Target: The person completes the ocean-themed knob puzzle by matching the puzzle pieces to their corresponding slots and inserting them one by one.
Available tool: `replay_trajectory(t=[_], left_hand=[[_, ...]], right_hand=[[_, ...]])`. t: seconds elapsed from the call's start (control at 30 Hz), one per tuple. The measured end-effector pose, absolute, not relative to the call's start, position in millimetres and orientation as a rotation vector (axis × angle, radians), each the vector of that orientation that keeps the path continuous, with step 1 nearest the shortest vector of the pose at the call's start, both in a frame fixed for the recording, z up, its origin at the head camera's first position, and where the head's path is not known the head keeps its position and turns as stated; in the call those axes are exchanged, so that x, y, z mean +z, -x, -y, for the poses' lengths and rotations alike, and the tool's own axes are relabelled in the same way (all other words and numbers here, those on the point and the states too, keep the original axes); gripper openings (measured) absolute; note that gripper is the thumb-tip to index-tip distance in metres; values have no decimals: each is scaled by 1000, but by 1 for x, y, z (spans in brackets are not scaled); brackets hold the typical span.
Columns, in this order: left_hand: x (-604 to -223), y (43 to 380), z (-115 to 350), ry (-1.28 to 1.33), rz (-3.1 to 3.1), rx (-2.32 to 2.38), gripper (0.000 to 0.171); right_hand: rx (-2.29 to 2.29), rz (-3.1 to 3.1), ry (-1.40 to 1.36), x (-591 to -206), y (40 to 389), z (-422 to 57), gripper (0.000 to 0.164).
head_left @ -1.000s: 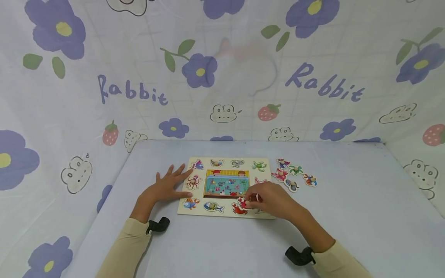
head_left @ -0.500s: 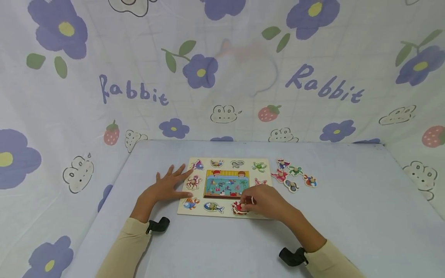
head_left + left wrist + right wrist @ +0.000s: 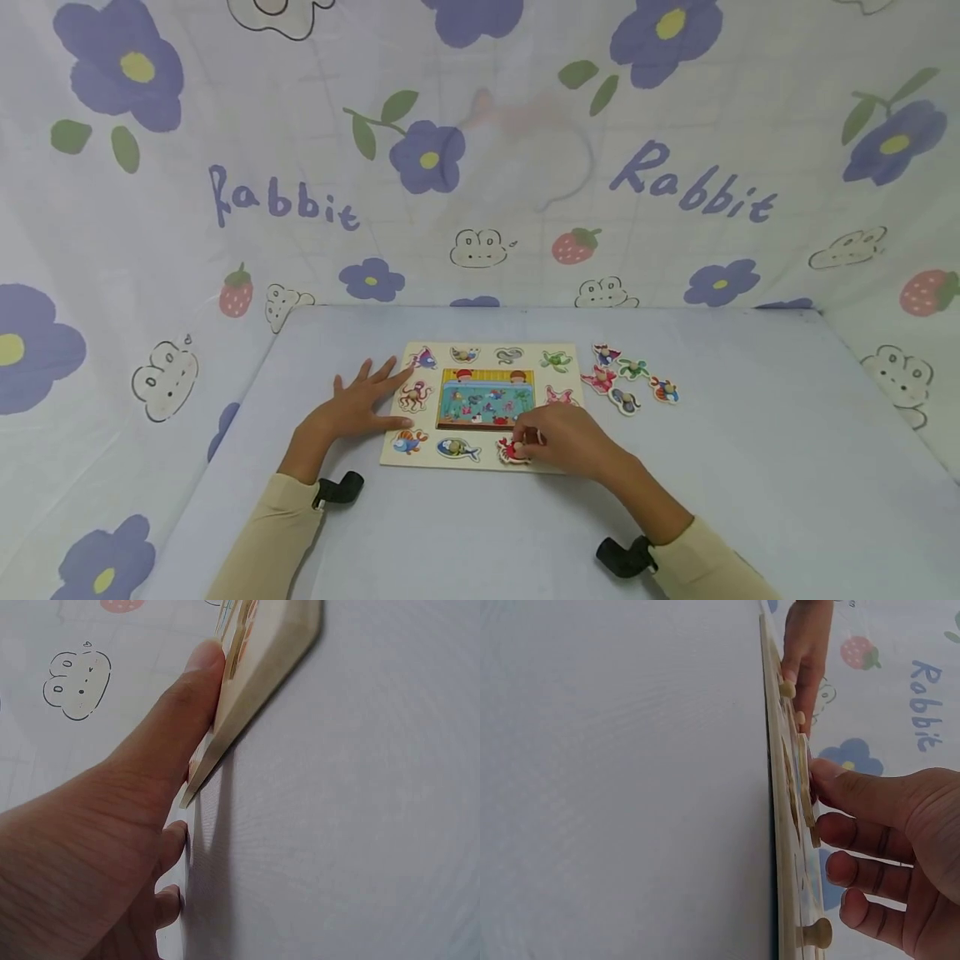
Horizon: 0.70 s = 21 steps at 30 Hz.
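Note:
A wooden peg puzzle board (image 3: pixel 489 443) with a sea-animal picture in its middle lies flat on the table. My right hand (image 3: pixel 567 437) pinches the red crab puzzle piece (image 3: pixel 506 451) over the crab picture near the board's front edge. In the right wrist view, the crab piece (image 3: pixel 806 784) is seen edge-on, close over the board face, its knob hidden by the fingers. My left hand (image 3: pixel 351 410) rests with spread fingers at the board's left side, the thumb (image 3: pixel 202 660) lying on its edge. A fish piece (image 3: pixel 456 448) sits in its place left of the crab.
Right of the board lie several loose knobbed pieces, among them a pink one (image 3: pixel 600 379), a green turtle (image 3: pixel 633 368), a grey-blue one (image 3: pixel 625 402) and an orange-blue one (image 3: pixel 664 390). A patterned curtain (image 3: pixel 480 192) rises behind the white table (image 3: pixel 450 533).
My right hand has moved slightly left and toward the front edge, bringing the crab piece from partly overlapping the crab picture to over it. The left hand stays on the board.

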State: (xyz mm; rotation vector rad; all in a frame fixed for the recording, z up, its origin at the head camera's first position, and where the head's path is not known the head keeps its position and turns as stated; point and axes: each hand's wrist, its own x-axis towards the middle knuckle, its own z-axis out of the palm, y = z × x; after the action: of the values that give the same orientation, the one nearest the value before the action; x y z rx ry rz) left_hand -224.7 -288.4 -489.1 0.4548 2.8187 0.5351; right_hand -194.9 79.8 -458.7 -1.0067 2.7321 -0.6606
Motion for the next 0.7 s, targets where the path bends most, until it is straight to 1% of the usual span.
replay_trajectory(t=[0.23,0.53,0.7], left_hand=[[-485,223,288,-452,-2814,544,93],[-491,225,290,-455,-2815,559,95],[-492,226,290,-464,-2815,562,95]], right_hand=[[-641,-2737,972,-460,193,-76,11],[-623,-2742,935,-463,194,-74,12],[-612,-2749,974,-465,194,-74,11]])
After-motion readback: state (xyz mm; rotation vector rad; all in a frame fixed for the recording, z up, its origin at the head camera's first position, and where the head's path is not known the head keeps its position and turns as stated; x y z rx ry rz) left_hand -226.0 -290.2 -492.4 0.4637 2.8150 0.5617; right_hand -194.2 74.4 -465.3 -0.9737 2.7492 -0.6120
